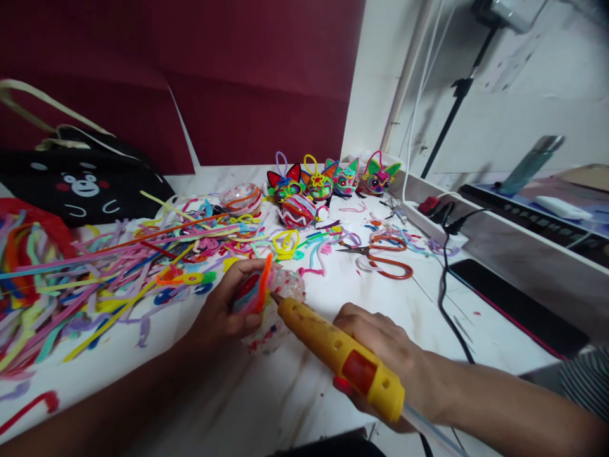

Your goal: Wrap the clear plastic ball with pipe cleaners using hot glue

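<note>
While the rounded red, blue and orange fuzzy-stem piece (pixel 247 291) is pinched in the left hand (pixel 224 299) beside the dark nozzle (pixel 276 298) of the yellow plastic glue gun (pixel 328 339) clasped by the right hand (pixel 386 339), light, crushable handling is presumed; edges clear of heat should be held.

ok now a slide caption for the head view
Right hand holds a glue gun, its nozzle near a striped piece in the left hand; scissors and pipe cleaners lie nearby.

The left hand (pixel 219 304) partly hid a round red-and-orange fuzzy piece (pixel 246 293); whether the yellow plastic glue gun (pixel 328 336) touched it was unclear. Toward the worktop (pixel 330 289)'s left edge, multicoloured fuzzy stems (pixel 110 270) ran off-frame.
</note>
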The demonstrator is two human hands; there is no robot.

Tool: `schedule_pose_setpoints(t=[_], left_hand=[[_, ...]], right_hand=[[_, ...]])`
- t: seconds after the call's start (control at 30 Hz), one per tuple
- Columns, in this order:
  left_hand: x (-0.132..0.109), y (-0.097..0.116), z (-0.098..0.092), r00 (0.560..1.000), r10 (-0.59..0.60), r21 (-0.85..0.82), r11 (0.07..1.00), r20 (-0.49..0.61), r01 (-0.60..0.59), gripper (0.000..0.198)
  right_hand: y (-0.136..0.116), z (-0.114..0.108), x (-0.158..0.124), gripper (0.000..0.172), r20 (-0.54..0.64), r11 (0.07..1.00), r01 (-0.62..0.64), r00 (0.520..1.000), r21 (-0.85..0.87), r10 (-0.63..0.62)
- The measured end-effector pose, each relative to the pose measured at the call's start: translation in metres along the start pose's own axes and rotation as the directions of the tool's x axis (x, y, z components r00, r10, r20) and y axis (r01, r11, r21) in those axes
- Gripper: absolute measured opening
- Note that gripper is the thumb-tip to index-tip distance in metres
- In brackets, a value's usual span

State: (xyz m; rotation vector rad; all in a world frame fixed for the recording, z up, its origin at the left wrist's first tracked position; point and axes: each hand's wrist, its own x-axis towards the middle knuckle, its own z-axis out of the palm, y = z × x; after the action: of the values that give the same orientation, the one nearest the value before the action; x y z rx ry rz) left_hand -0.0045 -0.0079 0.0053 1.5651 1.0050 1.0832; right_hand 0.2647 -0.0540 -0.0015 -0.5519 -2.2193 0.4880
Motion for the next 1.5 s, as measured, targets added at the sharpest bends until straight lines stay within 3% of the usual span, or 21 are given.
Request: schedule_pose_setpoints(t=[0.2,0.37,0.73,1.17,1.5], left_hand=[[0.003,-0.008,-0.004,0.997,0.074,0.049,0.996,-0.026,-0.073,0.060],[-0.001,0.000,0.000,1.000,-0.025,0.052,0.998,-0.002,0.025,0.060],[0.001,0.003,0.002,0.999,-0.040,0.039,0.998,-0.024,0.041,0.059],[-0.001,0.003,0.002,0.999,-0.029,0.012,0.999,-0.020,0.030,0.061],[0.001,0.001,0.000,0.999,-0.038,0.041,0.998,-0.016,0.039,0.062]], right_hand=[[-0.004,-0.002,0.006,0.016,-0.015,0.998,0.053,0.998,-0.037,-0.053],[-0.005,-0.003,0.008,0.018,-0.001,0.995,0.071,0.997,-0.064,-0.071],[-0.006,-0.002,0.009,0.016,-0.001,0.993,0.100,0.995,-0.054,-0.100],[0.001,0.000,-0.002,0.019,-0.025,1.000,0.005,1.000,-0.029,-0.006],[-0.004,0.000,0.002,0.015,-0.003,1.000,0.017,1.000,-0.023,-0.018]])
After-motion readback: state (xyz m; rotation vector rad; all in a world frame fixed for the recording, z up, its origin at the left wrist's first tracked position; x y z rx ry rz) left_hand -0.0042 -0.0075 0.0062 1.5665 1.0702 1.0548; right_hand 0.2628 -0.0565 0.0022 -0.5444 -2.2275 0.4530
